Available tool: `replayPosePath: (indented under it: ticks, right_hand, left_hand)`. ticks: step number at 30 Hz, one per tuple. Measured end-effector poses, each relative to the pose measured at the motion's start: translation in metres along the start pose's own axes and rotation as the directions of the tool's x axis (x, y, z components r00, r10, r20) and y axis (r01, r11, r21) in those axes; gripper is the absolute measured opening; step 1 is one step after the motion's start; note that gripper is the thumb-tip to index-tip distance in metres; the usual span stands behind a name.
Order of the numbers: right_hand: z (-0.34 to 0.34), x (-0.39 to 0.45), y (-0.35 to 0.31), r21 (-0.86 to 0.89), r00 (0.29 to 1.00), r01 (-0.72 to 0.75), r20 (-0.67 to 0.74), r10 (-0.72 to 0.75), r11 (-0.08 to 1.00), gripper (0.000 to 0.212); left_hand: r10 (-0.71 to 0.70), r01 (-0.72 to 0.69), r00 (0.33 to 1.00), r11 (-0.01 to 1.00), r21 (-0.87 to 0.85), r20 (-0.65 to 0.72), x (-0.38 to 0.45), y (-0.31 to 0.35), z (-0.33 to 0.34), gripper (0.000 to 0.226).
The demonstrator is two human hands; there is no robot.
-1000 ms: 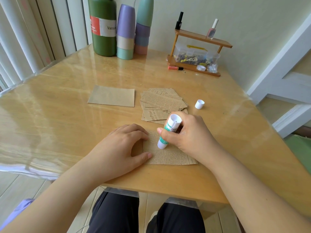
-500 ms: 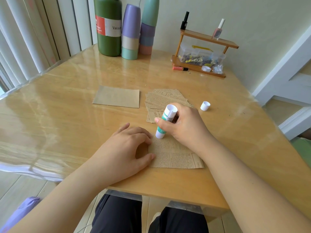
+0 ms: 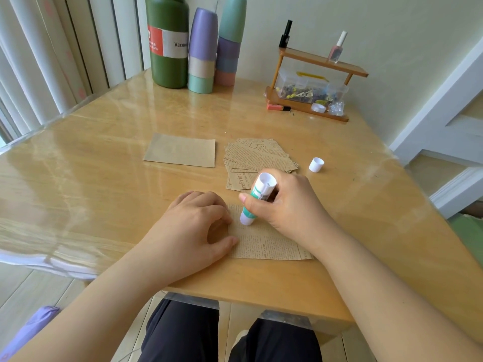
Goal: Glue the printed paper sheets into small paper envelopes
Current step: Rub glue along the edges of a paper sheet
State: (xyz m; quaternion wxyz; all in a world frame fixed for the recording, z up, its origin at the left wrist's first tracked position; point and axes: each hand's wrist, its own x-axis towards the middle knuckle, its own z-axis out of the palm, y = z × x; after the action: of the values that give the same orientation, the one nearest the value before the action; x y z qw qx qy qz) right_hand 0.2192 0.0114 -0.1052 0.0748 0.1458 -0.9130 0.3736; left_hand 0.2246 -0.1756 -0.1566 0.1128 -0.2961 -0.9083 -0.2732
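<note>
A printed brown paper sheet [image 3: 269,244] lies flat near the table's front edge. My right hand [image 3: 290,207] grips a white and green glue stick [image 3: 257,198], tip down on the sheet's upper left part. My left hand [image 3: 193,231] rests on the sheet's left edge, fingers curled, thumb pressing the paper down. A fanned stack of several printed sheets [image 3: 257,158] lies just beyond my right hand. A plain brown folded piece [image 3: 180,150] lies to the stack's left. The glue stick's white cap [image 3: 316,164] stands to the right of the stack.
At the back stand a green vacuum flask [image 3: 168,43], stacked pastel cups [image 3: 202,50] and a small wooden shelf [image 3: 313,82] with nail polish bottles and a clear box. The wall is on the right, blinds on the left. The table's front edge [image 3: 261,293] is close to my knees.
The glue stick's tip went up the sheet toward its far edge, then came back down a little. My left hand stayed on the sheet's left edge.
</note>
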Motion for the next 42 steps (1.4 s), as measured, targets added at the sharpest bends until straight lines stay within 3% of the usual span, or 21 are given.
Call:
replayPosePath:
  ticks: [28, 42]
  right_hand:
    - [0.016, 0.031, -0.003, -0.053, 1.0, -0.025, 0.003, 0.025, 0.998, 0.029]
    - [0.012, -0.002, -0.008, -0.021, 0.999, 0.024, 0.032, -0.023, 0.999, 0.03]
  left_hand:
    - [-0.006, 0.015, 0.998, 0.993, 0.121, -0.07, -0.001, 0.001, 0.001, 0.031]
    - [-0.098, 0.097, 0.993, 0.995, -0.026, -0.06, -0.001, -0.003, -0.003, 0.021]
